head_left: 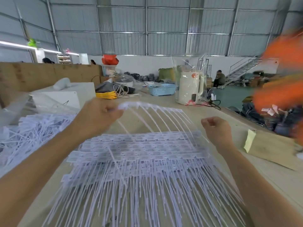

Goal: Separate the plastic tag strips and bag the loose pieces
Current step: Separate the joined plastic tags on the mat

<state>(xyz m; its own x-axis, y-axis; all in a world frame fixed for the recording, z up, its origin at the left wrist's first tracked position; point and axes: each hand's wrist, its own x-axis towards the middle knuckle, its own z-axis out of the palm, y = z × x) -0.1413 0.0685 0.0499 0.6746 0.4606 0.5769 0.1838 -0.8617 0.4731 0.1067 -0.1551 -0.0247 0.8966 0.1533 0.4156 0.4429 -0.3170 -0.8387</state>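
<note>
A thick stack of white plastic tag strips (141,149) lies on the table in front of me, their thin tails fanning toward the near edge. My left hand (98,115) grips one end of a lifted strip (150,110), which arches above the stack with its tails hanging down to the right. My right hand (216,128) hovers at the strip's right side with fingers curled; whether it pinches a tail is unclear. A heap of loose separated tags (32,131) sits at the left. Clear plastic bags (24,104) lie behind that heap.
A brown cardboard piece (270,149) lies at the table's right edge. Farther back stand a white kettle in clear wrap (190,87), a blue basket (162,89), yellow bands (106,95) and a white box (68,92). A blurred orange object (282,76) fills the right side.
</note>
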